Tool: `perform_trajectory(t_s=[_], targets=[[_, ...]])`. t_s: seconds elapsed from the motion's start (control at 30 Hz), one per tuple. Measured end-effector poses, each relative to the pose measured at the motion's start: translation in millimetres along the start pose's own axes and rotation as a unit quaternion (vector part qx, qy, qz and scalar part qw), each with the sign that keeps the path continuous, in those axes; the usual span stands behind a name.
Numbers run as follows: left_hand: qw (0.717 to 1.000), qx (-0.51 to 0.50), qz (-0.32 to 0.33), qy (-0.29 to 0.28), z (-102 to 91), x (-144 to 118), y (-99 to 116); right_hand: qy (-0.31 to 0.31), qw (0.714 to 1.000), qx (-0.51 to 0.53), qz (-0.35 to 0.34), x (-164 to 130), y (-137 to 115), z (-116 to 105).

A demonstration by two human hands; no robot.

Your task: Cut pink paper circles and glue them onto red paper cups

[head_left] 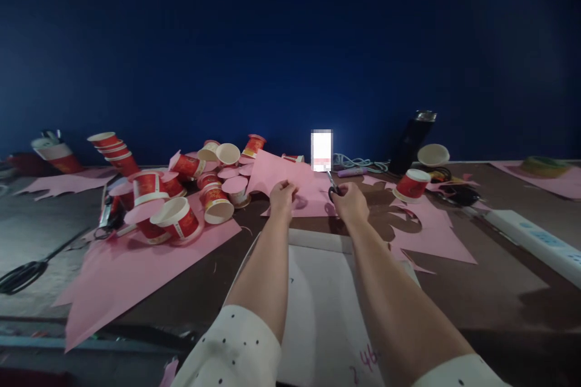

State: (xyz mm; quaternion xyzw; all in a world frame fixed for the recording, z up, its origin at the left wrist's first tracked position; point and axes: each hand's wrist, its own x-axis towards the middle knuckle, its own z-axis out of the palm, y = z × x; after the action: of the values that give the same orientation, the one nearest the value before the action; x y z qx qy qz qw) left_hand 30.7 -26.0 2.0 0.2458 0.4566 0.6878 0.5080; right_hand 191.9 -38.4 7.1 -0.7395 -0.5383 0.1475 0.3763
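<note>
A: Well, nearest is the white sheet (318, 290) under both forearms; past it the left hand (282, 196) pinches the pink paper (290, 184), fingers curled shut on its near edge.

B: And the right hand (349, 202)?

A: Wrapped through the scissors (333, 187), blades aimed away at the same sheet, just beside the left fingertips. I'd keep that paper taut and feed it slowly. The red paper cups (177, 217) lie further left.
</note>
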Motion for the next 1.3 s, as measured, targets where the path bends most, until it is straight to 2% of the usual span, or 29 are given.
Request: perform_trajectory(t_s=[0.17,0.33,0.5,0.67,0.83,1.1,1.3], targets=[[0.99,0.138,0.034,-0.021,1.7,-4.4,-3.8,0.035,0.994,-0.104,-0.003,6.5,7.8,-3.3],[0.976,0.209,0.051,-0.044,1.9,-7.9,-6.4,0.039,0.991,-0.127,0.024,9.1,9.6,-5.4],[0.971,0.225,0.049,-0.068,4.5,-14.0,-8.6,0.028,0.991,-0.113,0.067,5.7,8.4,-4.9],[0.954,0.277,0.076,-0.09,3.9,-14.0,-11.0,0.054,0.988,-0.117,0.088,4.7,7.6,-2.4],[0.932,0.336,0.105,-0.088,2.9,-11.4,-12.5,0.096,0.986,-0.119,0.072,4.2,4.9,-0.7],[0.933,0.338,0.097,-0.08,4.3,-13.5,-12.5,0.093,0.99,-0.1,0.038,-5.0,-3.2,0.2],[0.933,0.341,0.089,-0.068,5.0,-16.7,-11.9,0.08,0.993,-0.081,0.036,-5.9,-3.4,2.2]])
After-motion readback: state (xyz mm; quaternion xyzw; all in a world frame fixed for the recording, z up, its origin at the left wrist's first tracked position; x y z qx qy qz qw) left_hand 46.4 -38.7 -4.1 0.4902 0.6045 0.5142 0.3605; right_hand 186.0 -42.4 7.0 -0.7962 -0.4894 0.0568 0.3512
